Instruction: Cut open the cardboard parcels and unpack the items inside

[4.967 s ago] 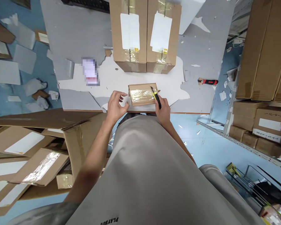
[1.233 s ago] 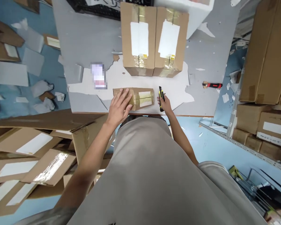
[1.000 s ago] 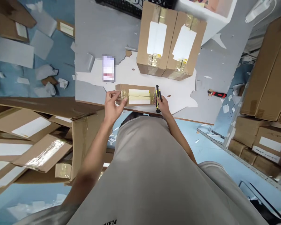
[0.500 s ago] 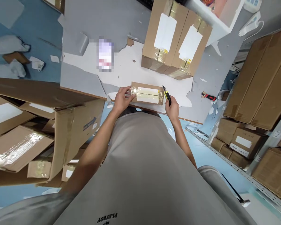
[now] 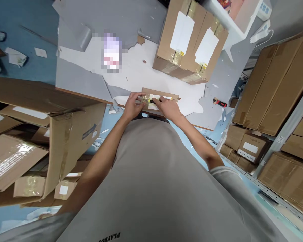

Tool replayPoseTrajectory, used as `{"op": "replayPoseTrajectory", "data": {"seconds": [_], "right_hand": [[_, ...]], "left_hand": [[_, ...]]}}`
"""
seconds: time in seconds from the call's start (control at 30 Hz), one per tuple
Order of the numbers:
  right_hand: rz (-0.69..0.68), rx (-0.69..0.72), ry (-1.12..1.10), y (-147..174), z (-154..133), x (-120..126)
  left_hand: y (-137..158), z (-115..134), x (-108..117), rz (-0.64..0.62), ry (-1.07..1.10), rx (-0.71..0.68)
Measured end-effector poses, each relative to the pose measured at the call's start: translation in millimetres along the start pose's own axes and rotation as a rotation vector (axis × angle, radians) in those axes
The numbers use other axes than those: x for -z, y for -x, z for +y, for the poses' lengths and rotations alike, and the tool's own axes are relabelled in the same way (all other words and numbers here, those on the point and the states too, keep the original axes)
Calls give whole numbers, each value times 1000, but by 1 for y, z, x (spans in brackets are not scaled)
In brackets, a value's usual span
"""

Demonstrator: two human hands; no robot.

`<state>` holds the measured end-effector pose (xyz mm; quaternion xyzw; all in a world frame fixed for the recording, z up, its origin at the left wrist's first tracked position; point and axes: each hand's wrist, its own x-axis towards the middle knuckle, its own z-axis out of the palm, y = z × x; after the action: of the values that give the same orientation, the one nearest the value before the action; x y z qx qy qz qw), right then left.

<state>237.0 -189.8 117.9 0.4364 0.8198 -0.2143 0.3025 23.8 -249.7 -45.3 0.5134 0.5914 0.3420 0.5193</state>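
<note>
A small taped cardboard box (image 5: 154,91) with a white label lies at the near edge of the table. Around its left end, my left hand (image 5: 134,106) grips the box with thumb on top and fingers behind. My right hand (image 5: 168,108) is closed on a yellow and black utility knife (image 5: 151,101) and reaches over the box top. The knife's tip is at the taped left part of the box, near my left thumb; most of its handle is hidden under the fingers.
Two taped cartons (image 5: 164,62) stand behind the box, beside a white foam bin (image 5: 238,27). A red and black cutter (image 5: 220,102) lies at the table's right. An open carton of boxes (image 5: 58,148) is at the left; shelves with cartons (image 5: 275,84) are at the right.
My right hand has moved left with the utility knife, from beyond the box's right end to over its top. My left hand keeps its hold. The view has shifted slightly.
</note>
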Motion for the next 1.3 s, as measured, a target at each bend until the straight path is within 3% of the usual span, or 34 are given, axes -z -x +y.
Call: {"op": "replayPoseTrajectory", "data": {"seconds": [0.4,0.5,0.7,1.07,1.2,1.3], "right_hand": [[-28,-41,55,-7,-20,16],[-68,-112,48,4,0,13],[-159,-303,35,59,69,-5],[-78,-272,-60,76,111,-38],[1,-218,-101,70,127,-60],[79,-149,-252,67,145,-86]], "left_hand": [[-1,0,-3,31,11,11],[-1,3,-4,55,11,42],[-3,9,-8,120,20,105],[-4,15,-11,194,-44,147],[-3,15,-10,200,-89,164],[-3,14,-6,202,-94,176]]}}
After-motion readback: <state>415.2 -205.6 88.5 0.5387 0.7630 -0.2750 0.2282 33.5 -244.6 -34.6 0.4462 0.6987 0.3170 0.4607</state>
